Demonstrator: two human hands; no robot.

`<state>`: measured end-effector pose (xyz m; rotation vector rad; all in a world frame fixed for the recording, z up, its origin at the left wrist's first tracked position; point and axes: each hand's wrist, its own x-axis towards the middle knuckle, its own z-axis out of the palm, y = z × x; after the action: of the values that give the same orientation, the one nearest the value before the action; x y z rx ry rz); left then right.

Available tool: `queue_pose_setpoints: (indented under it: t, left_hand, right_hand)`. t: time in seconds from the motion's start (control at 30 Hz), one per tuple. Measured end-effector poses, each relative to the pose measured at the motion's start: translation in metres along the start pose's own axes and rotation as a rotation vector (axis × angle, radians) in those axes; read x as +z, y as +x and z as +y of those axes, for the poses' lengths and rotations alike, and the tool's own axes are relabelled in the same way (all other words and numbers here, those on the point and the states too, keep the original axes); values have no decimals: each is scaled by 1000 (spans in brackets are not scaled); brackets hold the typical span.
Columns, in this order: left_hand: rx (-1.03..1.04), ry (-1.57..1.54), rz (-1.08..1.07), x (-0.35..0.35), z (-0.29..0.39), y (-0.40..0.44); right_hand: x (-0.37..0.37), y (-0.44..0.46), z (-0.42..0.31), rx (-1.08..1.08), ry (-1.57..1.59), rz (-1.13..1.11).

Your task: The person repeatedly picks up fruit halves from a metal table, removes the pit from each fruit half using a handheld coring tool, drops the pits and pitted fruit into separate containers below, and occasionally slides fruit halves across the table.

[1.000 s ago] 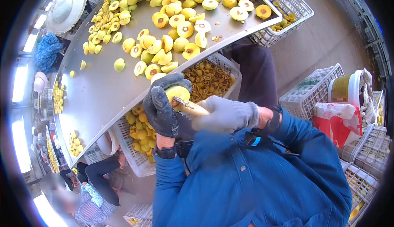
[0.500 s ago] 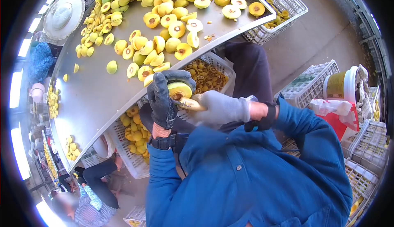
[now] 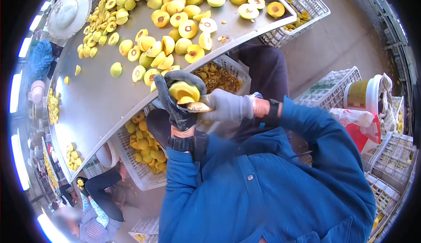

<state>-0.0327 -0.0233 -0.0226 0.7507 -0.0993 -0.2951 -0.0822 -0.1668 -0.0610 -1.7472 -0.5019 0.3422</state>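
My left hand, in a dark rubber glove, is closed around a yellow peach half with its cut face turned up. A hollow shows in the cut face, and a round yellow piece lies at its near edge. My right hand, in a pale grey knit glove, grips the light-coloured handle of a pitting tool. The tool's working end is at the peach, mostly hidden by the piece and my left fingers. Both hands are just off the edge of the metal table.
Many peach halves lie on the table. Below its edge stand a crate of pit scraps and a crate of peaches. Crates and a white bucket stand at right. Another person sits at lower left.
A round piece now sits loose at the peach half's near edge, where the brown pit centre showed before. Both hands have shifted slightly left in view.
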Motion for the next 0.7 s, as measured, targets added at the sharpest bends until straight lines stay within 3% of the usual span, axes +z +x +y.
queue_pose_setpoints:
  t: [0.07,0.1,0.17,0.27,0.3,0.37,0.47,0.5,0.6,0.63,0.7]
  left_hand:
    - [-104,-247,357,-11,5,1]
    - [-47,-234,293,-45,0,2]
    - [126,-73,370,-52,1,-5]
    - [178,24,422,-42,20,-22]
    - [182,-54,341,-61,26,-27]
    - [375,332,385,-87,33,-41]
    - [532,931,636,-167,66,-55]
    - [530,1099,734,-169,81,-57]
    - [635,1830,766,-163,100,-58]
    - [620,1887,596,-160,103,-55]
    - [622,1934,206,-149,93,-26]
  right_hand:
    - [-4,2,11,-122,-314,104]
    - [-3,1,19,-182,-466,154]
    - [-4,0,58,81,-624,174]
    - [-25,-11,99,574,-916,-233]
    - [-28,-15,100,548,-886,-152]
    - [-25,-24,103,493,-823,5]
    - [-19,-28,102,505,-781,97]
    - [-17,-29,99,504,-758,111]
    - [-12,-33,102,493,-712,154]
    - [-1,-26,113,376,-525,219]
    - [-6,-25,86,571,-614,-156]
